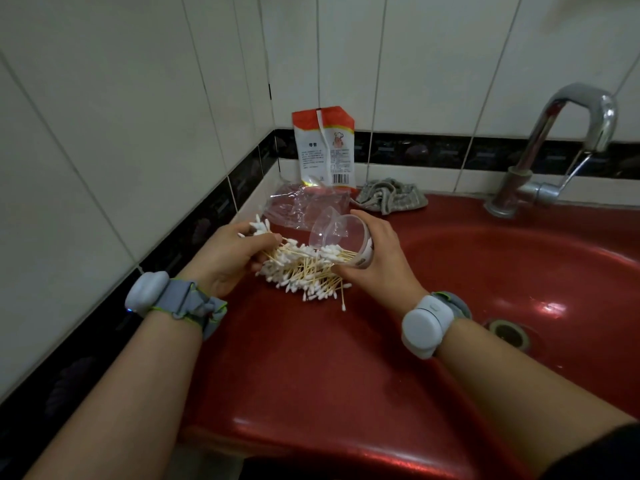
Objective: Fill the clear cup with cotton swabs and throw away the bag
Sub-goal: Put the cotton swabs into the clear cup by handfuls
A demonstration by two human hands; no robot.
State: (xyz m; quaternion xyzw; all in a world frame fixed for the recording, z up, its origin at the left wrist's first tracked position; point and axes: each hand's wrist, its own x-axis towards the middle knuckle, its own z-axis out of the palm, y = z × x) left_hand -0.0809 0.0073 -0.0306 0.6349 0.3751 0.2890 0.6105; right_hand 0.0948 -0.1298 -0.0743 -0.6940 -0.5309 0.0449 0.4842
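my left hand [231,255] hides the near ends of the cotton swabs [304,271] it pinches, and the heap on the red table [311,358] is too tangled for me to count. my right hand [375,263] has its fingers curled round the one clear cup [337,242], tipped on its side with its mouth toward the swabs, some sticks reaching inside; its printed label is half covered and unreadable. the one clear bag [298,206] lies crumpled behind, near the wall. a red and white packet [323,147] leans there, its small print and barcode too blurred to read. one grey cloth [389,197], one tap [561,147], one wristband on each arm.
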